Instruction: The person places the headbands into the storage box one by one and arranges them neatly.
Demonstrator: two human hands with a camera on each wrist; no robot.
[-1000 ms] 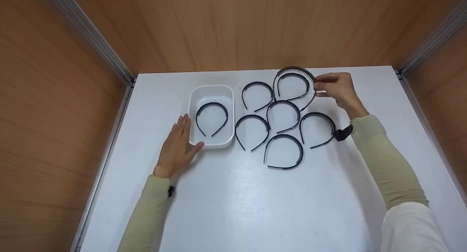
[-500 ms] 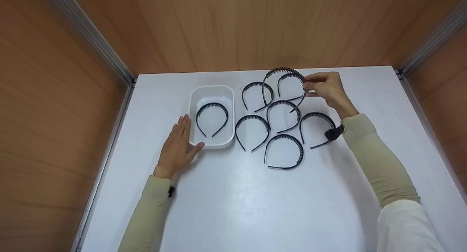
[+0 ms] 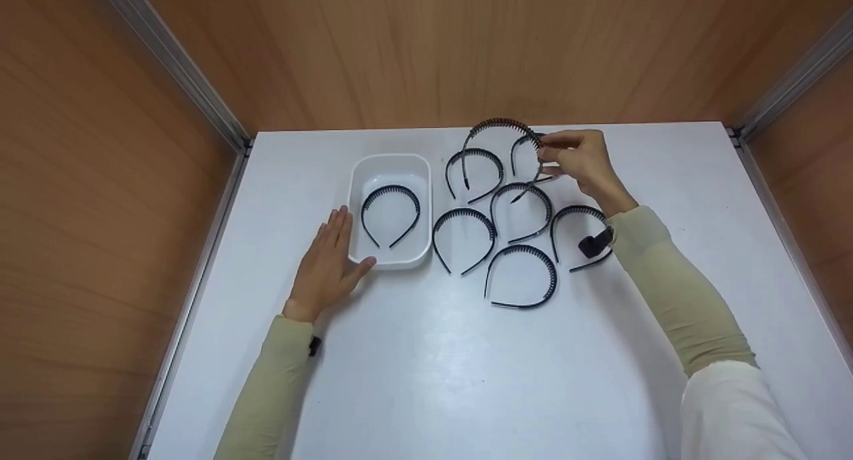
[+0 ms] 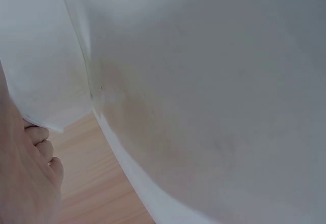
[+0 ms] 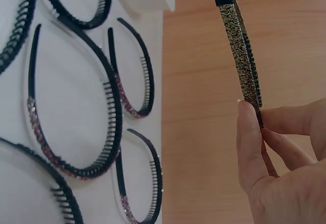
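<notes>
Between thumb and fingers, my right hand (image 3: 581, 161) pinches one side of a toothed headband (image 3: 501, 123), raised over others near the table's back edge. The right wrist view shows gold glitter on this held headband (image 5: 239, 53). My left hand (image 3: 323, 267) lies with straight fingers along the left side of a white plastic tub (image 3: 390, 265), thumb at its front corner. Inside the tub lies one black headband (image 3: 391, 190). In the left wrist view, the left hand (image 4: 30, 173) has its fingers at the tub's wall (image 4: 46, 56).
Several black headbands lie right of the tub, among them one at the front (image 3: 554, 280) and one beside the tub (image 3: 464, 213). Some carry pink and silver stones (image 5: 43, 142). A wood-grain panel (image 3: 426, 53) rises behind the white table (image 3: 426, 380).
My right hand has moved left, carrying the raised headband from above the back-right headband toward the tub. The left hand stays at the tub.
</notes>
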